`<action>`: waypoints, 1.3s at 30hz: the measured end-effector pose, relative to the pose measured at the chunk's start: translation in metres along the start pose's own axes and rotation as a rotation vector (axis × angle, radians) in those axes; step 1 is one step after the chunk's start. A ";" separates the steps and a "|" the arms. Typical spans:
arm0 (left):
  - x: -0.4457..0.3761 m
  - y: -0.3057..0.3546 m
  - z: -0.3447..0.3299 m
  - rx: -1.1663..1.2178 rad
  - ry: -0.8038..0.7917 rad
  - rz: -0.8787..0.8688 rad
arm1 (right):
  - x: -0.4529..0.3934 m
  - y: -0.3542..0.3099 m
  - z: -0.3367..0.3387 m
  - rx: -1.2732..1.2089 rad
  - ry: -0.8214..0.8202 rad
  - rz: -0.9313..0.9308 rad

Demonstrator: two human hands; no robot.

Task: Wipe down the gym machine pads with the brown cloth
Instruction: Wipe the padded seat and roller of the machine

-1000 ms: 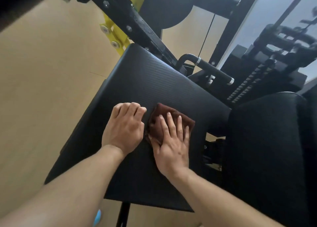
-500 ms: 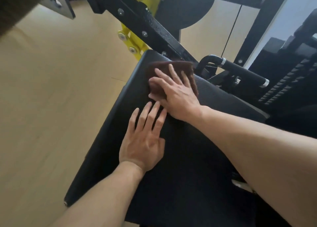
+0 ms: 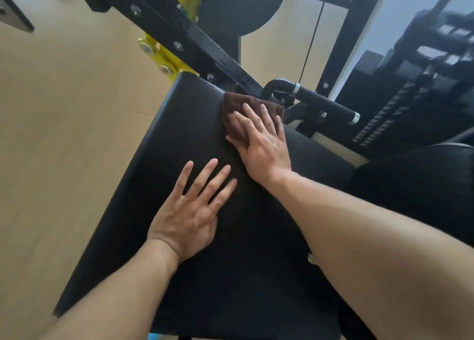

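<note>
A large black ribbed pad of the gym machine fills the middle of the view. The folded brown cloth lies near the pad's far edge. My right hand presses flat on the cloth, fingers spread over it. My left hand rests flat on the pad nearer to me, fingers apart, holding nothing. A second black pad sits to the right, partly hidden by my right forearm.
A black steel frame bar with a yellow bracket runs diagonally past the pad's far edge. A black grip handle sticks out beyond the cloth. The weight stack stands at right. Light wood floor lies to the left.
Over the last second my right hand slid the cloth from the pad's middle up to its far edge, then shifted slightly right. My left hand opened from a loose fist to lie flat.
</note>
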State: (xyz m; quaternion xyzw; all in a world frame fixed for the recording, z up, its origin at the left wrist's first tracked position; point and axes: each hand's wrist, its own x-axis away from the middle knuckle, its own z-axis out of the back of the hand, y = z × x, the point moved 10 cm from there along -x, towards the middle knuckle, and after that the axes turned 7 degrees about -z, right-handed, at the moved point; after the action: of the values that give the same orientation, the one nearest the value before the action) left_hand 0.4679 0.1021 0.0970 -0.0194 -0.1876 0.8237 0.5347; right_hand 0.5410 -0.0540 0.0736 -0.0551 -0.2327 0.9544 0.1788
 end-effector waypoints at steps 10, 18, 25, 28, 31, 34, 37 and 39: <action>-0.002 -0.002 -0.002 0.146 -0.006 0.012 | 0.202 0.093 -0.006 -0.250 0.125 -0.592; -0.001 -0.002 -0.002 0.160 0.026 0.011 | 0.101 0.139 0.017 -0.179 0.169 -0.873; -0.001 -0.002 -0.004 0.162 0.032 0.017 | 0.048 0.081 0.027 -0.271 0.229 -0.537; -0.001 -0.002 -0.002 0.163 0.037 0.018 | 0.038 0.015 0.011 -0.172 0.042 -0.069; -0.001 -0.003 -0.002 0.176 0.050 0.021 | 0.037 0.037 0.008 -0.040 0.020 -0.044; -0.001 -0.002 -0.001 0.186 0.067 0.021 | 0.050 0.122 0.022 -0.039 0.095 -0.464; -0.001 -0.003 -0.002 0.196 0.083 0.027 | 0.069 0.170 0.023 -0.141 0.095 -0.822; -0.002 -0.004 -0.001 0.200 0.097 0.030 | 0.069 0.165 0.024 -0.179 0.134 -0.840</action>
State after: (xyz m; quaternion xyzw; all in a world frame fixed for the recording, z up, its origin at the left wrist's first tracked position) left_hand 0.4725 0.1025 0.0969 -0.0085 -0.0780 0.8444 0.5299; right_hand 0.4205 -0.1756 0.0163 -0.0327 -0.3046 0.7693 0.5607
